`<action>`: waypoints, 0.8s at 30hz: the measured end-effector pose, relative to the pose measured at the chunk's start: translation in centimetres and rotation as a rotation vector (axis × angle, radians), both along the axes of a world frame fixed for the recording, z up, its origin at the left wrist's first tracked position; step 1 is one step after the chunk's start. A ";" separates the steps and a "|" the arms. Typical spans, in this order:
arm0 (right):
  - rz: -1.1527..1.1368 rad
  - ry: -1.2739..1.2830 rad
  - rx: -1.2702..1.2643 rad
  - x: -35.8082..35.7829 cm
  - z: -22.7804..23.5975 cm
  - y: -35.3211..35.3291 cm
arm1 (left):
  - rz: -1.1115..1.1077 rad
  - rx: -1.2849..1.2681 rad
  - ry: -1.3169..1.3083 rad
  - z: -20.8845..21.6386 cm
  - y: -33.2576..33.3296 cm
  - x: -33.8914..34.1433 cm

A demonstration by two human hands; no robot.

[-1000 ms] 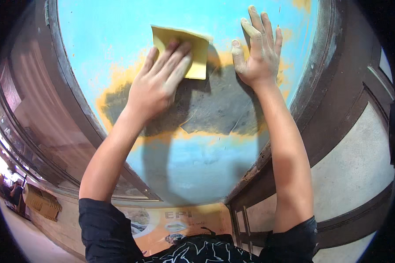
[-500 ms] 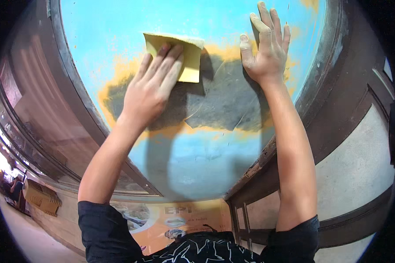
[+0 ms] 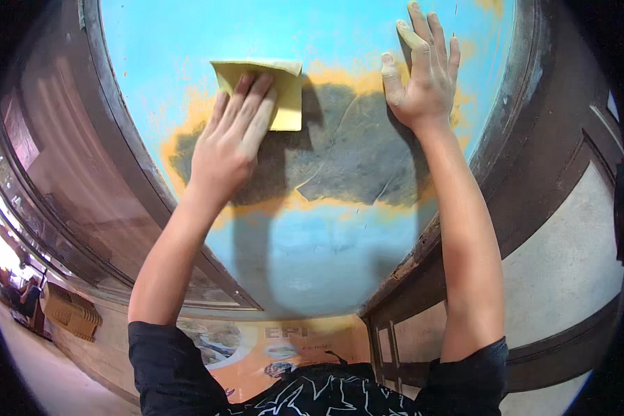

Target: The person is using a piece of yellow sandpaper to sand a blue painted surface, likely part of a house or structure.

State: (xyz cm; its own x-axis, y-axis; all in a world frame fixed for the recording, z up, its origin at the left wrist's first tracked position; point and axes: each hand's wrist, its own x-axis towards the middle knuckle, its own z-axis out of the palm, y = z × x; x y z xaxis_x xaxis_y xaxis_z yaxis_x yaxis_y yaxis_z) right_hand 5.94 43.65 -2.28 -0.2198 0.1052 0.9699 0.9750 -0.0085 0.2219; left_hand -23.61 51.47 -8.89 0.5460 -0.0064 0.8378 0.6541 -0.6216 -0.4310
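Observation:
My left hand (image 3: 229, 139) presses a yellow sheet of sandpaper (image 3: 288, 107) flat against a turquoise-painted panel (image 3: 319, 256). Its fingers lie over the sheet, whose top edge curls away from the surface. Beneath and beside the sheet spreads a dark grey patch (image 3: 353, 156), ringed by worn orange-yellow paint. At the patch's right end my right hand (image 3: 426, 90) rests on the panel, fingers spread and holding nothing. Pale dust coats the fingers of both hands. The part of the patch under my left hand is hidden.
Dark wooden frame pieces (image 3: 506, 118) border the panel on both sides. Below stands an orange printed sheet (image 3: 312, 353). A stack of brown cardboard (image 3: 73, 312) sits at the far lower left, near a bright opening.
My left hand and the sandpaper have shifted slightly left across the panel. My right hand keeps its place on the surface.

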 end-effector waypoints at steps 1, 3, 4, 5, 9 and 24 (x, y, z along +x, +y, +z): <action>-0.001 0.003 -0.004 0.1 -0.1 0.0 | -0.015 -0.012 0.000 0.9 0.1 0.2; 0.050 0.018 0.000 0.1 0.0 0.1 | -0.009 0.021 -0.047 3.0 0.3 0.1; 0.055 0.019 0.001 0.6 0.1 0.5 | -0.023 0.025 -0.070 3.7 0.1 0.2; 0.060 -0.049 0.078 1.8 0.1 0.9 | -0.046 0.027 -0.097 3.9 -0.1 1.0; 0.038 0.032 -0.014 1.6 0.2 0.0 | -0.026 -0.011 -0.079 0.6 0.3 2.8; 0.052 -0.067 0.082 7.5 0.4 1.7 | -0.030 -0.026 -0.100 0.1 -0.1 8.9</action>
State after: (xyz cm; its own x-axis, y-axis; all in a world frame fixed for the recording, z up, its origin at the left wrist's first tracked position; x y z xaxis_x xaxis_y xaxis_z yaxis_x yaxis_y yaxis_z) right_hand 13.45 45.39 -1.88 -0.2873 0.0130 0.9578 0.9577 0.0215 0.2870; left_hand -14.76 51.38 -8.80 0.4593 0.0014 0.8883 0.6743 -0.6516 -0.3476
